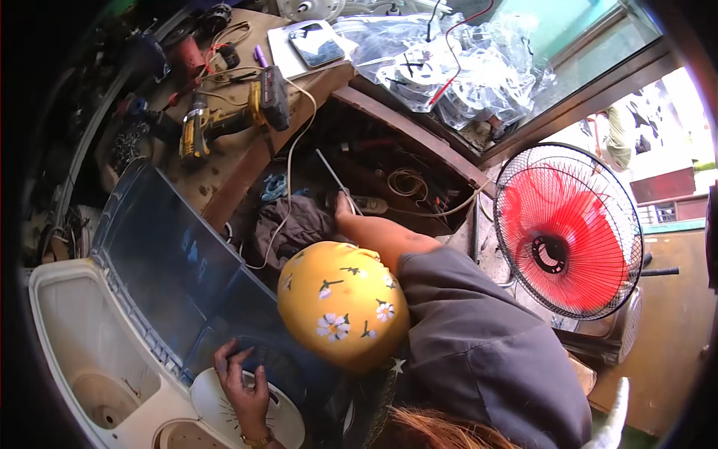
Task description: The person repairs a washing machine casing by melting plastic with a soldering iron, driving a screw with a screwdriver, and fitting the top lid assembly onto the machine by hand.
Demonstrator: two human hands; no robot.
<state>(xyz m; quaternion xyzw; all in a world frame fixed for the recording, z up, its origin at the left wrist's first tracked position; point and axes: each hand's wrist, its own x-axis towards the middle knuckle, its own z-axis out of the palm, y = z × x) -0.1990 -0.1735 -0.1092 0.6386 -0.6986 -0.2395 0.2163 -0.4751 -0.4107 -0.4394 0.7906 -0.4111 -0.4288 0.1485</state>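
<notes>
My left hand [247, 391], fingers apart and slightly curled, rests at a white plastic panel [288, 419] on the top of a twin-tub washing machine [56, 295]. Beside it stands the machine's dark blue lid [161, 251]. In a grey sleeve [479, 329], my right arm reaches into an open wooden drawer [419, 150]. There my right hand [345, 206] appears closed around a long thin metal rod [329, 169]; its lower end is partly hidden. Dark crumpled cloth [295, 228] lies left of this hand. A yellow flowered knee [340, 303] is between my arms.
On the wooden bench lie a yellow-black cordless drill [232, 120], a phone [315, 43] and a red-handled tool [183, 52]. Bagged parts [464, 75] sit behind the drawer. A red-bladed fan [568, 232] stands at right. A cable [292, 153] hangs across the drawer's left side.
</notes>
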